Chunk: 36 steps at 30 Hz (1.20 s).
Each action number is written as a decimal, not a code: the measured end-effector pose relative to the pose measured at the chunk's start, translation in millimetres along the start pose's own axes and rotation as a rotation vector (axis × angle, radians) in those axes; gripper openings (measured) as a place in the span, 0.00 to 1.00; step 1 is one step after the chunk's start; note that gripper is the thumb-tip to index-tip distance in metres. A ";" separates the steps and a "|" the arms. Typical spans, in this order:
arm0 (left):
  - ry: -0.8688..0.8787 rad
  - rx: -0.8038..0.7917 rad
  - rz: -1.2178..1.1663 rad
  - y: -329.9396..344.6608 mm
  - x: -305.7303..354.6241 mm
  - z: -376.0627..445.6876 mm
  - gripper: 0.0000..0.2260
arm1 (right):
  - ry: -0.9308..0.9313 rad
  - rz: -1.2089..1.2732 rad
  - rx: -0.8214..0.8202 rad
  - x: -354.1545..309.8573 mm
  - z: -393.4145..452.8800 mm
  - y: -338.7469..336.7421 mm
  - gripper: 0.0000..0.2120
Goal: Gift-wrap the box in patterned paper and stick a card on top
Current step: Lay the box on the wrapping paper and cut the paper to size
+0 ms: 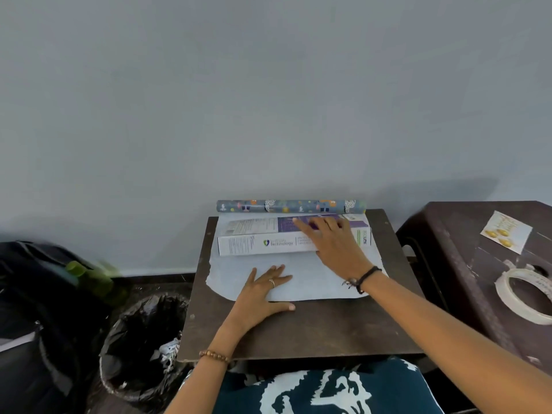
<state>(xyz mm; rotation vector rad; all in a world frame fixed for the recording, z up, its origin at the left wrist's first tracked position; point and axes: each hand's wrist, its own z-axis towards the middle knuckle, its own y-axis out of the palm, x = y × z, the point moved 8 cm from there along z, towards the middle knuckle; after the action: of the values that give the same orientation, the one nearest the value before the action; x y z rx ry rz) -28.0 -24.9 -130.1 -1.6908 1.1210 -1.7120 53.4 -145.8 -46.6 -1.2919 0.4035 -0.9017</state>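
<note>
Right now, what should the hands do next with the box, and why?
Probably lift the near edge of the paper over the box: the right hand rests flat on the box, the left hand presses the unrolled sheet, nothing is folded yet.

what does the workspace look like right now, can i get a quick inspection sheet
surface: small dark table, worn at the edges, set against a pale wall.
job's things: long box lies on the unrolled sheet of paper, plain side up; the rest of the patterned roll sits at the far edge. card and tape roll wait on the side table to the right.
clutter: nothing seen on the main table.
hands: left hand flat, pressing the paper; right hand flat, fingers straight, on top of the box.
cables: nothing seen.
surroundings: lined bin and dark backpack with a green bottle on the floor to the left.
</note>
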 end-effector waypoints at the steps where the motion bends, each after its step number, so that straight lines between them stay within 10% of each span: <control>1: 0.034 -0.014 0.011 0.3 3.2 -3.0 0.38 | -0.013 -0.009 0.021 -6.1 -7.1 4.5 0.41; 16: 0.328 0.182 0.560 -9.3 44.6 -15.6 0.17 | 0.061 0.022 -0.086 -16.4 -18.5 15.1 0.33; 23: 0.304 0.200 0.546 -12.8 58.6 -32.1 0.06 | 0.073 0.052 -0.109 -27.4 -36.9 8.3 0.34; 36: -0.060 -0.172 0.015 5.6 69.7 -89.7 0.15 | 0.119 0.083 -0.172 -64.1 -119.9 -28.9 0.29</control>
<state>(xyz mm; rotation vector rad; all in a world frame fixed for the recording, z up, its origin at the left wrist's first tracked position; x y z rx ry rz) -124.6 -65.1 -85.5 -1.8189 1.2817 -1.5832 -81.2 -174.9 -65.6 -1.3715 0.6353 -0.8908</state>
